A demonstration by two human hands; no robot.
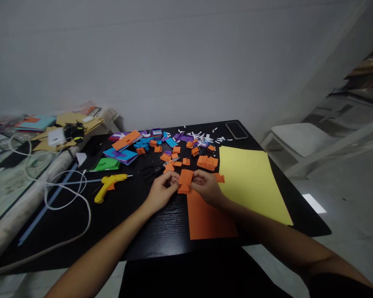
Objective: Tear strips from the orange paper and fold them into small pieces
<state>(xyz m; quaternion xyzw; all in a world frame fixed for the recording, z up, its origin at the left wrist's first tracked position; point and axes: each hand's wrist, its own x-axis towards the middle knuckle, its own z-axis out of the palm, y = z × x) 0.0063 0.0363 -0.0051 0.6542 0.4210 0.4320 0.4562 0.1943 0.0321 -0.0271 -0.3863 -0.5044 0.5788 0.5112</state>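
Between my two hands is a small folded piece of orange paper (185,177). My left hand (163,191) pinches its left edge with thumb and fingers. My right hand (207,186) grips the right edge, its wrist over a large orange sheet (207,221). Just under the held piece lies another small orange paper piece (183,189). Dark-handled scissors (149,171) rest beyond my left hand, blades toward scattered orange pieces (177,156). A stack of orange folded pieces (207,162) sits beyond my right hand.
A yellow glue gun (110,184) and a white cable (88,215) lie on the left. Large yellow sheets (251,178) cover the right side. A phone (236,130), white scraps (202,137), green paper (107,164) and blue folded paper (122,155) are farther back. A white chair (294,136) stands right.
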